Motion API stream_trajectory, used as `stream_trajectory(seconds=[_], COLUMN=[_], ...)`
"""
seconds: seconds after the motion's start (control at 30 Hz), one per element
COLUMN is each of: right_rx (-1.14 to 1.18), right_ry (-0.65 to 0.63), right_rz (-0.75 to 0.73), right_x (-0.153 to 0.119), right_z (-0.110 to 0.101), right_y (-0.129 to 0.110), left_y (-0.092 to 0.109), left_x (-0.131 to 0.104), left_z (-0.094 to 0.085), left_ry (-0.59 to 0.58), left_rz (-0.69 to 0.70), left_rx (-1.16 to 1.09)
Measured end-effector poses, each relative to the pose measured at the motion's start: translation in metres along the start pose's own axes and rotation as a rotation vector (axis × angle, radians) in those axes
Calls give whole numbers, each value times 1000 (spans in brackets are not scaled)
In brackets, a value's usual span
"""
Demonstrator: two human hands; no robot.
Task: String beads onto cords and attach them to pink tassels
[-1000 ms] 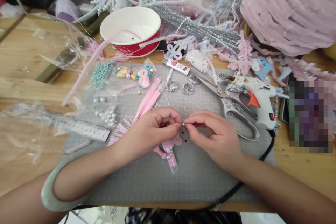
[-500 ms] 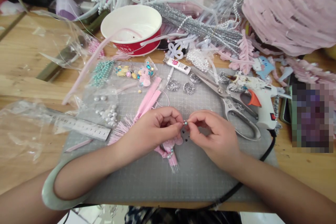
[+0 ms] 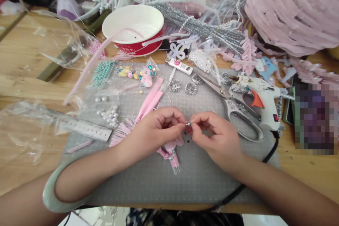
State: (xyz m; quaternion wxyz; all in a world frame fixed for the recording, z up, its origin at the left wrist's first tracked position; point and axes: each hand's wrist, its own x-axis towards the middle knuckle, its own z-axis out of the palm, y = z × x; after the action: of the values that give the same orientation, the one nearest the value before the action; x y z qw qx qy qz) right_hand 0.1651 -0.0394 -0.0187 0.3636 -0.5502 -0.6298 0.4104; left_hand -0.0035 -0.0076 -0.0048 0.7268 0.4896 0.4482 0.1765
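Small shiny beads [image 3: 188, 123], bluish in tint, show in the narrow gap between my two hands. My left hand [image 3: 166, 125] is closed, thumb and forefinger pinched at the left side of the beads. On the other side, my right hand [image 3: 213, 134] pinches at the same beads with thumb and fingertips. Any thread or wire through them is too fine to make out. Under my left hand lies a pink ribbon hair piece [image 3: 173, 148] with beads and a comb end, partly hidden. A pink tassel [image 3: 123, 132] pokes out beside my left forearm.
A grey cutting mat [image 3: 148, 187] carries scissors [image 3: 230, 106], a glue gun [image 3: 265, 102] with black cord, a lighter [image 3: 180, 66], a steel ruler [image 3: 84, 128], turquoise beads [image 3: 103, 73] and white pearls [image 3: 109, 114]. Behind stand a red-white paper bowl [image 3: 148, 44] and silver pipe cleaners [image 3: 201, 28].
The beads between my fingertips show slightly more, and both hands have shifted a tiny bit. Everything on the table stays where it was.
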Motion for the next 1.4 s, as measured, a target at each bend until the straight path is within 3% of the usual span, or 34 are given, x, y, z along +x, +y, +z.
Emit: stream_trajectory(seconds=[0.6, 1.4], right_rx=[146, 57], right_ry=[44, 18], right_rz=[-2, 0], right_x=[0, -1], right_z=[2, 2], right_y=[-3, -3], left_y=[4, 4], left_x=[-2, -1], left_z=[1, 0], left_ry=[53, 53], left_rz=[-2, -36], left_rx=[-22, -49])
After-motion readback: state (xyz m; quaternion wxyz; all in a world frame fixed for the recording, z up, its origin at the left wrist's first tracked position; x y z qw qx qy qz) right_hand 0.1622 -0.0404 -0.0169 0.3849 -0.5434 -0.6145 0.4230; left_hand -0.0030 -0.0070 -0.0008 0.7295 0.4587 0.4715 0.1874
